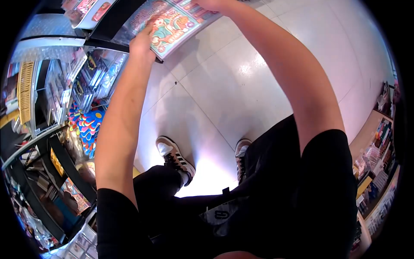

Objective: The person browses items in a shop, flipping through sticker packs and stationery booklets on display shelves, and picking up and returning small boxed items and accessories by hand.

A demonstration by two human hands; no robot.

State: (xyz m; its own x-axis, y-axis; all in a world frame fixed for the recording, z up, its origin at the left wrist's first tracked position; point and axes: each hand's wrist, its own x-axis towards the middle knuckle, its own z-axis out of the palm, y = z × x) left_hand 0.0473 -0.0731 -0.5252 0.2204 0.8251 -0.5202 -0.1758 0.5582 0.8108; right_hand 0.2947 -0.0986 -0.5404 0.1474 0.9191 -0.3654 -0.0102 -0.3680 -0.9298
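A flat, colourful illustrated book or pack [170, 32] with pastel cartoon figures on its cover is at the top of the head view, its glossy surface catching the light. My left hand [144, 41] grips its left side, fingers reaching over the cover. At its upper right edge, my right hand [213, 4] is closed on it, partly cut off by the top of the view. Clear plastic-wrapped goods lie behind and left of the book, on a dark-edged shelf [113, 21].
Left of me, racks hold packaged goods [92, 71], a bright blue flower-patterned item [91, 123] and a yellow ribbed strip [26, 93]. A white bin [92, 15] stands at the upper left. Stocked shelves [375, 151] line the right. Pale tiled floor [207, 103] lies below.
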